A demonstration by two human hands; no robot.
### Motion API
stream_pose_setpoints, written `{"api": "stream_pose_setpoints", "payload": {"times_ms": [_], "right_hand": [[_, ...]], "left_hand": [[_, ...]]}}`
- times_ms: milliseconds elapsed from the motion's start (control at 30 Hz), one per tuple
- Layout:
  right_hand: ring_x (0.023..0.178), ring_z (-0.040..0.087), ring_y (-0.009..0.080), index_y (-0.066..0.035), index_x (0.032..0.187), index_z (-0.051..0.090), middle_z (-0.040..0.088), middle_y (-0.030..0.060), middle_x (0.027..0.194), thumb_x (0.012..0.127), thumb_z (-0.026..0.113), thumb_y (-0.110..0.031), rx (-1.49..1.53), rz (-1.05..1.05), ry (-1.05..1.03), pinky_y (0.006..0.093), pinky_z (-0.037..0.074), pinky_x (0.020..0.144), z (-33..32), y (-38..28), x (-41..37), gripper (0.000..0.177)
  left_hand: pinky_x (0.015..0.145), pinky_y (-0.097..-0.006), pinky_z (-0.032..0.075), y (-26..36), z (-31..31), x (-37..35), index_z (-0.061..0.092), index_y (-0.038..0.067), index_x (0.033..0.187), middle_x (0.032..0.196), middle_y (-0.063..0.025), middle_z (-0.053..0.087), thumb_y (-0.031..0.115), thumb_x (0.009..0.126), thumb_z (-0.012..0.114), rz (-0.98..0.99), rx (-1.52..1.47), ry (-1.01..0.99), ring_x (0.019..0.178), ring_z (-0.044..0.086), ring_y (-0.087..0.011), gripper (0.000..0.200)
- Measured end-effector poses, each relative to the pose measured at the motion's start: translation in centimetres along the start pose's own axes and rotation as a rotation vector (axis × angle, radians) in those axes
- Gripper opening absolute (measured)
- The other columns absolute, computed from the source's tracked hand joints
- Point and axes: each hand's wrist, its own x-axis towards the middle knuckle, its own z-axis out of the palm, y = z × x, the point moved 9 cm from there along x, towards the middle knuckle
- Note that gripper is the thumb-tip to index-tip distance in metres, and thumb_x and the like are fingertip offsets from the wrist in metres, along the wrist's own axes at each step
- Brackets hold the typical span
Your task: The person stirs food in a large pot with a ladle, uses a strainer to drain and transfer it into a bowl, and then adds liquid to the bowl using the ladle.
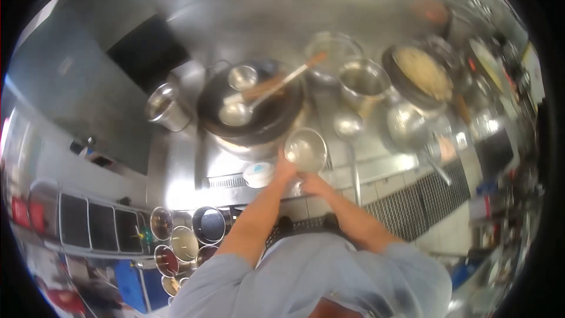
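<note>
While the left hand (286, 169) pinches the bowl (306, 151) by its side, seemingly to steady it, the right hand (316, 185) sits by its near edge, its grip too blurred to tell. Just left of the hands, a tub (259, 174) rests on the tabletop (188, 191); beyond, a ladle (236, 115) lies over the wok (273, 121), probably for easy reach.

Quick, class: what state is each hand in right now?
Left hand: closed, holding the bowl.
Right hand: by the bowl's near edge; grip too blurred to tell.

The hands (286, 168) are blurred — their contact with the bowl (306, 151) hard to tell.
</note>
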Motion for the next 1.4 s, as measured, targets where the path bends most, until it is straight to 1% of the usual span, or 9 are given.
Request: {"api": "stream_pose_setpoints", "payload": {"times_ms": [100,267,467,600,700,933,1167,1300,1400], "right_hand": [[0.106,0.058,0.0327,-0.004,0.107,0.063,0.062,0.0181,0.11,0.064,0.058,-0.005,-0.653,-0.109,-0.258,0.0409,0.041,0.096,-1.8,-2.4,-1.2,0.043],[0.097,0.062,0.0352,-0.001,0.1,0.066,0.065,0.0213,0.098,0.065,0.061,-0.012,-0.096,-0.05,0.091,0.0411,0.047,0.089,-1.9,-3.9,-0.6,0.037],[0.104,0.061,0.0315,-0.006,0.114,0.062,0.066,0.0176,0.107,0.069,0.057,-0.014,-0.604,0.167,-0.362,0.0435,0.044,0.091,-0.4,-1.5,-0.9,0.046],[0.124,0.046,0.0296,-0.007,0.126,0.053,0.053,0.0164,0.131,0.071,0.062,-0.021,-0.435,0.024,-0.07,0.0488,0.026,0.109,0.9,0.6,-0.4,0.057],[0.13,0.038,0.034,-0.006,0.132,0.047,0.047,0.017,0.135,0.072,0.064,-0.022,-0.725,0.218,0.001,0.0557,0.019,0.111,-4.0,-1.8,-4.7,0.065],[0.12,0.046,0.0344,-0.003,0.128,0.045,0.052,0.0187,0.122,0.075,0.067,-0.02,-0.712,0.592,0.684,0.0549,0.039,0.095,-11.5,-2.2,-20.7,0.06],[0.058,0.061,0.0203,0.001,0.118,0.047,0.059,0.017,0.068,0.078,0.055,-0.01,1.068,0.536,0.352,0.0349,0.05,0.048,-6.0,4.8,-21.3,0.042],[0.071,0.064,0.041,-0.002,0.127,0.043,0.063,0.0276,0.077,0.08,0.054,-0.011,-0.364,0.617,0.566,0.0488,0.052,0.066,-9.8,-4.9,-21.6,0.049],[0.081,0.06,0.0486,-0.006,0.132,0.039,0.062,0.031,0.084,0.081,0.055,-0.012,-0.217,0.638,0.559,0.0526,0.049,0.077,-9.9,-8.9,-21.7,0.054]], "left_hand": [[0.09,-0.0412,0.048,2.0,-0.4,3.1,0.016,0.01,0.147,0.123,-0.0272,0.055,0.015,0.073,0.065,0.045,0.226,-0.17,0.109,0.057,-0.0393,0.089],[0.092,-0.0433,0.049,1.7,0.0,0.7,0.009,0.014,0.148,0.117,-0.028,0.059,0.0,0.071,0.06,0.197,-0.006,0.123,0.108,0.059,-0.0398,0.093],[0.091,-0.0425,0.047,8.6,-2.8,-1.0,0.016,0.007,0.147,0.112,-0.0296,0.06,0.017,0.077,0.061,-0.018,0.259,-0.373,0.107,0.058,-0.04,0.084],[0.086,-0.0442,0.048,-0.1,1.6,2.6,0.015,0.015,0.149,0.11,-0.0273,0.06,0.026,0.08,0.062,0.233,0.291,-0.003,0.098,0.062,-0.0406,0.084],[0.08,-0.0444,0.051,12.0,-1.7,-2.2,0.018,0.034,0.148,0.143,-0.0318,0.028,0.011,0.083,0.054,0.34,0.611,-0.157,0.088,0.064,-0.0401,0.078],[0.065,-0.0397,0.055,18.6,-2.1,-7.2,0.024,0.034,0.146,0.143,-0.0339,0.025,-0.008,0.08,0.046,0.86,0.977,-0.145,0.071,0.066,-0.0358,0.081],[0.089,-0.0483,0.047,10.1,-2.8,-0.2,0.017,0.018,0.146,0.137,-0.0346,0.034,0.002,0.084,0.05,0.483,0.303,-0.018,0.095,0.058,-0.0497,0.072],[0.095,-0.0487,0.042,-0.7,1.9,-0.3,0.015,0.005,0.144,0.134,-0.0331,0.039,0.012,0.082,0.058,-0.087,-0.325,-0.2,0.109,0.051,-0.0503,0.076],[0.1,-0.0532,0.037,-1.2,1.1,-2.2,0.018,0.002,0.143,0.137,-0.033,0.036,0.02,0.083,0.061,-0.068,-0.192,-0.104,0.124,0.039,-0.0469,0.076]]}}
